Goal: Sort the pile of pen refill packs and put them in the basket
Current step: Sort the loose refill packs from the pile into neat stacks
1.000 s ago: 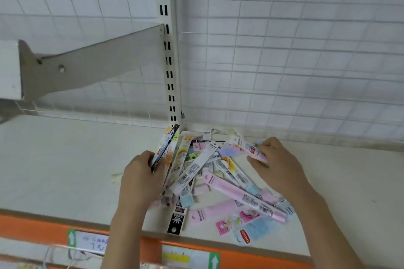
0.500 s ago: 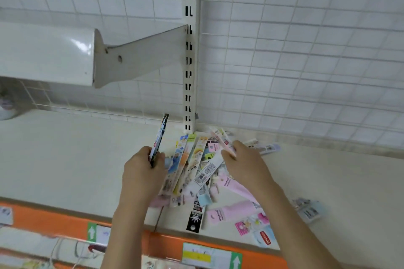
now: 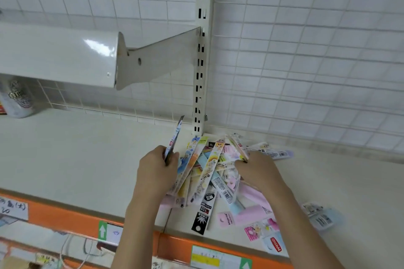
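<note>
A refill pack (image 3: 174, 139) is pinched upright by the left hand (image 3: 157, 169); another pack (image 3: 237, 147) is gripped by the right hand (image 3: 258, 170); the shelf (image 3: 76, 155) lies open leftward.

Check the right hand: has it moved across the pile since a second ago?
Yes. The right hand has shifted left across the pile, toward the slotted upright.

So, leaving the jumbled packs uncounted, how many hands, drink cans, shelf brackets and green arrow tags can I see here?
Hands: 2, the left hand, gripping one refill pack, and the right hand
Can: 1
Shelf bracket: 1
Green arrow tags: 2
Total: 6
</note>
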`<control>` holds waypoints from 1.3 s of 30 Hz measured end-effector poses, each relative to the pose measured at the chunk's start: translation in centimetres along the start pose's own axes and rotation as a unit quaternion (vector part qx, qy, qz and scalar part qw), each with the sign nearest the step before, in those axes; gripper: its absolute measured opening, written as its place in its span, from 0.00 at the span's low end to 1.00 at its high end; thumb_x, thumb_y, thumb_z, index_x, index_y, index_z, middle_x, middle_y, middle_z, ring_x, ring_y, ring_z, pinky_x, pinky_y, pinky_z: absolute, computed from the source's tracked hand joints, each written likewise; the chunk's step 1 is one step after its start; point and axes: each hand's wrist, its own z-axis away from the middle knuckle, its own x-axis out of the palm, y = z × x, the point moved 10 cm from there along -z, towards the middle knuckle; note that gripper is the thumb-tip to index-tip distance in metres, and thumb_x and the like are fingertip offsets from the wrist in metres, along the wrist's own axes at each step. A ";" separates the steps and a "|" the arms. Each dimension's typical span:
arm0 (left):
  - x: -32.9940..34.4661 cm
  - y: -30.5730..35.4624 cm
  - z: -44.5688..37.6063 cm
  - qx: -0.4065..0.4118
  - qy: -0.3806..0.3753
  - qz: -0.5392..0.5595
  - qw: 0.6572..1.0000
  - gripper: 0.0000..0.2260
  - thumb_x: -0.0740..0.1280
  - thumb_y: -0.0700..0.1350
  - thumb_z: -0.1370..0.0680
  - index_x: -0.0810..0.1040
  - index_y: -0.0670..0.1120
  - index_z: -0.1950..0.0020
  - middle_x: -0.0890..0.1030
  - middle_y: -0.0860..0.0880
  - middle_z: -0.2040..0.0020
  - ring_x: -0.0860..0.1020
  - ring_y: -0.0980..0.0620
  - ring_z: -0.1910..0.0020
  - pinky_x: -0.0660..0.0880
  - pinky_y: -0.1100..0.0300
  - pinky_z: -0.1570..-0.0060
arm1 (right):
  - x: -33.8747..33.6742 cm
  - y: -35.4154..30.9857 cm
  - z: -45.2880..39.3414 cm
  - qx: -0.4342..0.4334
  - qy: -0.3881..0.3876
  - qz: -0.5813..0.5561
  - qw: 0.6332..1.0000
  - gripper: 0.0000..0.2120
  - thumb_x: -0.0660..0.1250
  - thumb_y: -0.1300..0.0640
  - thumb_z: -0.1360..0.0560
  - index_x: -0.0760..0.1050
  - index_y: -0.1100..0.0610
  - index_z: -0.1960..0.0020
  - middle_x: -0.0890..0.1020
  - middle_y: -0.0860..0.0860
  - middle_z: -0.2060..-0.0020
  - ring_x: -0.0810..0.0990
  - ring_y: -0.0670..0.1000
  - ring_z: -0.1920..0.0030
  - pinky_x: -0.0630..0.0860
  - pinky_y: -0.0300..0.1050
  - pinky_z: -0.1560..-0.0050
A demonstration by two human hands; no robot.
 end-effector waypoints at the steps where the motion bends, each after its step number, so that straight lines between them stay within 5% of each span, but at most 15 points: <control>1: 0.8 0.2 -0.2 -0.002 -0.014 -0.016 1.000 0.13 0.63 0.48 0.22 0.72 0.40 0.62 0.73 0.47 0.68 0.68 0.53 0.70 0.63 0.62 0.72 | -0.5 0.3 0.1 -0.001 0.002 -0.004 1.000 0.12 0.61 0.57 0.27 0.64 0.56 0.68 0.70 0.51 0.72 0.67 0.50 0.73 0.61 0.40 0.72; 5: 4.1 0.4 -0.5 -0.018 -0.072 -0.102 0.992 0.15 0.64 0.54 0.24 0.69 0.45 0.62 0.74 0.47 0.62 0.71 0.49 0.65 0.63 0.59 0.70 | -1.9 1.6 0.7 0.000 0.006 -0.054 0.999 0.03 0.60 0.58 0.27 0.71 0.57 0.56 0.81 0.52 0.62 0.77 0.52 0.66 0.68 0.40 0.69; 9: 5.3 0.1 -0.8 -0.033 -0.093 -0.165 0.981 0.10 0.65 0.49 0.25 0.74 0.42 0.53 0.77 0.45 0.55 0.75 0.44 0.60 0.68 0.58 0.64 | -2.9 2.9 1.6 0.005 0.025 -0.079 0.997 0.05 0.60 0.57 0.26 0.71 0.58 0.51 0.83 0.56 0.57 0.80 0.56 0.55 0.71 0.44 0.63; 15: 5.1 0.7 -1.4 -0.019 -0.095 -0.190 0.977 0.06 0.60 0.40 0.26 0.69 0.43 0.63 0.75 0.45 0.61 0.73 0.43 0.62 0.68 0.58 0.65 | -3.5 3.3 2.0 0.002 0.050 -0.085 0.995 0.03 0.60 0.58 0.26 0.67 0.56 0.58 0.81 0.57 0.58 0.80 0.58 0.56 0.70 0.45 0.63; 21: 5.1 1.2 -1.6 0.014 -0.093 -0.187 0.978 0.03 0.57 0.39 0.23 0.65 0.43 0.57 0.79 0.41 0.54 0.69 0.44 0.58 0.66 0.56 0.60 | -3.6 3.1 2.0 -0.008 0.064 -0.095 0.993 0.05 0.60 0.58 0.27 0.68 0.59 0.57 0.80 0.60 0.59 0.75 0.57 0.64 0.68 0.45 0.64; 30: 2.9 4.2 -0.8 0.020 -0.024 0.026 0.999 0.12 0.55 0.48 0.19 0.66 0.40 0.55 0.76 0.41 0.60 0.69 0.46 0.67 0.62 0.56 0.71 | -3.3 2.6 1.9 -0.016 0.065 -0.083 0.994 0.10 0.61 0.58 0.26 0.61 0.54 0.63 0.73 0.53 0.67 0.69 0.54 0.68 0.64 0.46 0.67; 34: 5.6 4.4 0.3 0.017 -0.102 -0.065 0.993 0.22 0.65 0.63 0.28 0.67 0.44 0.61 0.72 0.50 0.66 0.71 0.51 0.68 0.63 0.61 0.73 | -3.3 3.1 1.8 0.000 0.067 -0.063 0.996 0.12 0.66 0.54 0.26 0.64 0.55 0.49 0.74 0.50 0.63 0.74 0.54 0.63 0.67 0.45 0.66; 39: 8.6 3.8 0.7 0.024 -0.166 -0.168 0.971 0.18 0.67 0.56 0.27 0.64 0.47 0.68 0.71 0.51 0.67 0.73 0.48 0.63 0.69 0.59 0.65 | -3.7 4.5 1.7 0.026 0.071 -0.002 0.997 0.11 0.64 0.48 0.25 0.68 0.55 0.55 0.74 0.49 0.66 0.75 0.54 0.63 0.69 0.45 0.64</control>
